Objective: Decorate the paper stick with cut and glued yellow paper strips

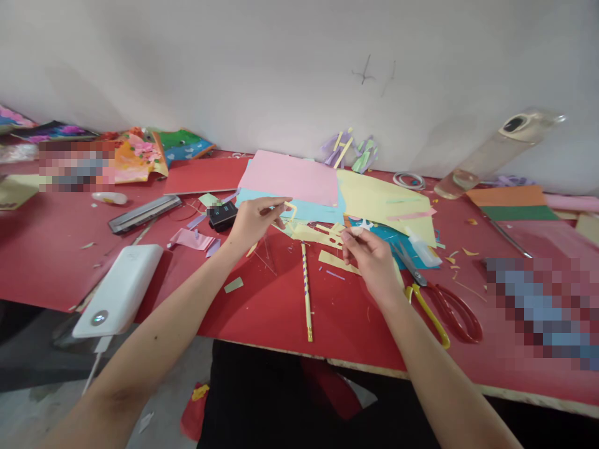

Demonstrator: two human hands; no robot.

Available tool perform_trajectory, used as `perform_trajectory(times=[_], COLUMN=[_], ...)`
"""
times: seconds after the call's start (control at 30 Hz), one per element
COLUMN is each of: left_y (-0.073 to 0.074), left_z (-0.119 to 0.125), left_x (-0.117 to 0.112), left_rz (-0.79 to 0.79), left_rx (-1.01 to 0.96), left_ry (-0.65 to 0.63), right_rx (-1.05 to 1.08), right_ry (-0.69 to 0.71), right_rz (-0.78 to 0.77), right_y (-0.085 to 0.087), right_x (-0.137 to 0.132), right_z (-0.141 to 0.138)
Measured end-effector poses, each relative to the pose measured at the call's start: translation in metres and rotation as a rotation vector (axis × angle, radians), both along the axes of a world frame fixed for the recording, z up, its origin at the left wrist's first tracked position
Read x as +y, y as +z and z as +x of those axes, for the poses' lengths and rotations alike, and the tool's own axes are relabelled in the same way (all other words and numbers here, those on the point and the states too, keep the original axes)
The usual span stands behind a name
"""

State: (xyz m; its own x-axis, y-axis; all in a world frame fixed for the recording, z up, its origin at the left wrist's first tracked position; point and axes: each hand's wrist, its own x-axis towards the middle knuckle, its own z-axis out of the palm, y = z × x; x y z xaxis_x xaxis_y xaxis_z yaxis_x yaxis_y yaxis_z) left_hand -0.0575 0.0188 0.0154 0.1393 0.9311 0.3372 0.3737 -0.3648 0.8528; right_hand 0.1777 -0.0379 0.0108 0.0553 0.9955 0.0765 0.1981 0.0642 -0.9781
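Note:
My left hand [259, 218] is raised over the middle of the table, thumb and fingers pinched on a thin, bent yellow paper strip [292, 211]. My right hand [369, 255] is to the right of it with its fingers closed together; a pale bit shows at the fingertips, but what they hold is unclear. Cut yellow paper pieces [311, 234] lie between the hands. Below them a patterned yellow pencil [306, 290] points away from me. Beside my right wrist rest scissors [418, 280] with one red and one yellow handle, and a white glue bottle [423, 249].
Pink paper [290, 178] and yellow paper [388, 196] lie toward the wall. A clear water bottle [496, 153] leans there. To the left are a white power bank [119, 290] with a cable, a metallic case [145, 214] and a black box [222, 215]. Paper scraps are scattered about.

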Motion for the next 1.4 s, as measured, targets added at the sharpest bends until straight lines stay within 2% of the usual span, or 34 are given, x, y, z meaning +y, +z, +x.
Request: perform_trajectory(times=[0.8,1.13,1.4], left_y=[-0.002,-0.002,-0.010], left_z=[0.001,0.005,0.015], left_x=[0.000,-0.004,-0.007], left_rz=[0.036,-0.028,-0.079], left_rx=[0.089,0.066,0.029], left_ry=[-0.044,-0.092,-0.143], right_rx=[-0.155,-0.392,-0.439], right_ry=[-0.004,0.026,0.050], right_rz=[0.026,0.134,0.177], right_y=[-0.010,-0.013,-0.014], right_x=[0.004,0.003,0.002], right_z=[0.004,0.003,0.000])
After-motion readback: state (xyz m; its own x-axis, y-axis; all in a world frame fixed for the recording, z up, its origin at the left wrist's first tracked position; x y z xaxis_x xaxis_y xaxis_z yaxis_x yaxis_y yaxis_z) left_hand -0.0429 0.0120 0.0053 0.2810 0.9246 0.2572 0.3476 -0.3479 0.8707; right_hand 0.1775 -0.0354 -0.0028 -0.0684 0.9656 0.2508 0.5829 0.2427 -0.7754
